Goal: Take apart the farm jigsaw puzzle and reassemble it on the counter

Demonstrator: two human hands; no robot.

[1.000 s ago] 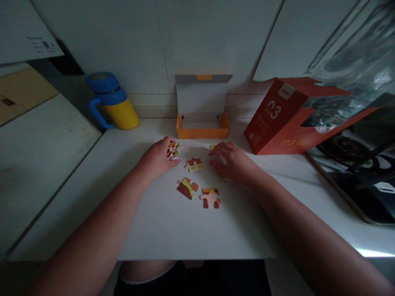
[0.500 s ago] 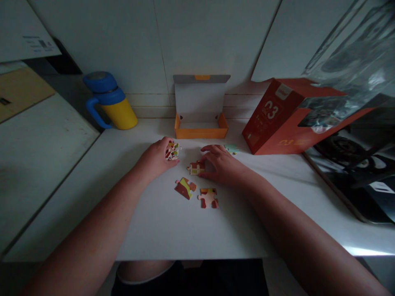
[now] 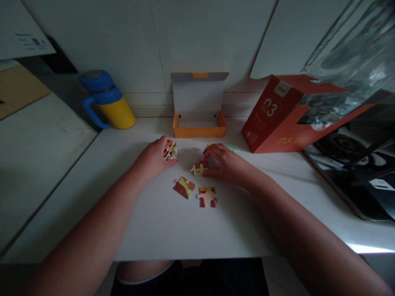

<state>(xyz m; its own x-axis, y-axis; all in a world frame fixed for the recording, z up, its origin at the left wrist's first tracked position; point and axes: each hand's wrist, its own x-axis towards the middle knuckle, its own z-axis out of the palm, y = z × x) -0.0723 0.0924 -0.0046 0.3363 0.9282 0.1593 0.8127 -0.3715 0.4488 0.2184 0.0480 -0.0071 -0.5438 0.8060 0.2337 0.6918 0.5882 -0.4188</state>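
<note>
Brown-and-cream puzzle piece (image 3: pixel 198 168) pinched at its edge, the right hand (image 3: pixel 224 163) arches over the desk (image 3: pixel 173 230); the left hand (image 3: pixel 154 156) curls around a stack of pieces (image 3: pixel 170 150).

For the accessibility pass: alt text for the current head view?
On a white counter, a person's left hand holds a stack of puzzle pieces while the right hand grasps another piece. Two loose pieces lie nearer the viewer; an open orange box stands behind, between a blue-and-yellow jug and a red box.
</note>
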